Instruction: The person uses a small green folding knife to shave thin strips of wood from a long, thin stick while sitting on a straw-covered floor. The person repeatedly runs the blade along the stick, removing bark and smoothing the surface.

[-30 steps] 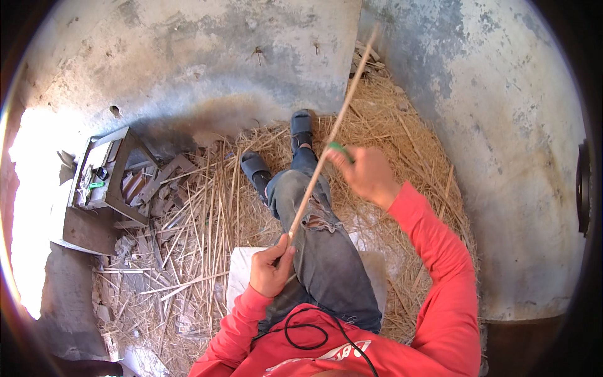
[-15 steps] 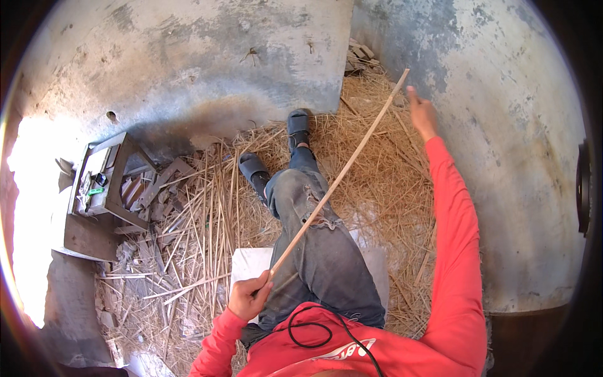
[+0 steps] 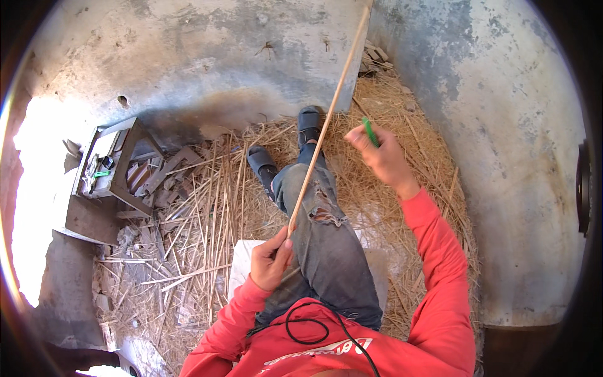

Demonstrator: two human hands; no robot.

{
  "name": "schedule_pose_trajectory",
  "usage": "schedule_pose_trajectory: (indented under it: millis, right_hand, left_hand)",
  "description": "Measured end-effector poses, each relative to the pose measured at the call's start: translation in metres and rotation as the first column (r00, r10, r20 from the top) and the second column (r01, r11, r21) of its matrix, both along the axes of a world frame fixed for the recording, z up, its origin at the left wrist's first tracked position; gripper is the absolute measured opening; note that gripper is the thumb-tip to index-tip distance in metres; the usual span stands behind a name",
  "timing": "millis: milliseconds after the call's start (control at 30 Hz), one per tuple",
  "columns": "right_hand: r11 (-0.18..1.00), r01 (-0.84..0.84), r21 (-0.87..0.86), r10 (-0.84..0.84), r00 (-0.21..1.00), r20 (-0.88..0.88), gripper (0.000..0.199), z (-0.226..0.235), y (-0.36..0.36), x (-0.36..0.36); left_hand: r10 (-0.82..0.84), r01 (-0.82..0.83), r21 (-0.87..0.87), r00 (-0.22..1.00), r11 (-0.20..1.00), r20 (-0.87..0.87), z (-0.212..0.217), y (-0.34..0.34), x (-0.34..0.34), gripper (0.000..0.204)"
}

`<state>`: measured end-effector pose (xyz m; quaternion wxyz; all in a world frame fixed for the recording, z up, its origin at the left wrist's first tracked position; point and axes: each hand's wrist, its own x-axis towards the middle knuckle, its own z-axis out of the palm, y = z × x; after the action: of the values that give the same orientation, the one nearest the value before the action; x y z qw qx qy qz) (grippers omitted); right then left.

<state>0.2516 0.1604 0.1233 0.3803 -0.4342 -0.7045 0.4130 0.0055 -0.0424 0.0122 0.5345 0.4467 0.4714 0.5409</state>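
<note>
Pale wooden strip (image 3: 316,157), held at its near end in the closed left hand (image 3: 269,262); open room separates it from the right hand (image 3: 384,158), curled round a green handle (image 3: 370,132); beyond, straw (image 3: 392,100) meets the grey wall's (image 3: 440,81) edge.

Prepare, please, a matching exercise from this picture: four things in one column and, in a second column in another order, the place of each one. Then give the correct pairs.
Things:
1. long thin stick
2. green tool
3. black cord
4. low table

Places:
A. lying over the red top
B. standing on the person's left side, away from both hands
C. gripped at its near end by the left hand
D. held in the right hand

Pairs: 1-C, 2-D, 3-A, 4-B
</note>
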Motion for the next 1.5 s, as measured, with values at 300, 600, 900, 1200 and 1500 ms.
schedule_pose_trajectory:
  millis: [300, 600, 900, 1200, 1500]
  right_hand:
    - [0.967, -0.247, 0.059, 0.251, 0.966, -0.059, 0.027, -0.008, -0.066, -0.062]
    - [0.814, -0.362, 0.453, -0.092, 0.691, 0.717, 0.015, 0.025, -0.055, -0.011]
    - [0.650, -0.312, 0.693, -0.126, 0.855, 0.504, 0.016, 0.004, -0.050, 0.004]
    - [0.902, 0.192, 0.386, -0.242, 0.967, 0.084, 0.044, -0.007, -0.044, 0.031]
    - [0.976, 0.058, 0.209, -0.128, 0.933, 0.335, 0.055, 0.007, -0.059, 0.009]
  left_hand:
    - [0.159, 0.068, 0.476, 0.894, 0.877, -0.420, 0.015, 0.027, 0.047, 0.050]
    - [0.821, 0.093, 0.875, 0.313, 0.474, -0.478, 0.067, 0.022, -0.030, 0.056]
    - [0.242, 0.219, 0.377, 0.469, 0.900, -0.849, 0.034, 0.026, -0.025, 0.043]
    - [0.175, -0.060, 0.229, 0.833, 0.972, -0.525, 0.033, 0.025, -0.012, 0.030]
    - [0.140, -0.047, 0.176, 0.814, 0.983, -0.564, 0.034, 0.026, -0.016, 0.034]
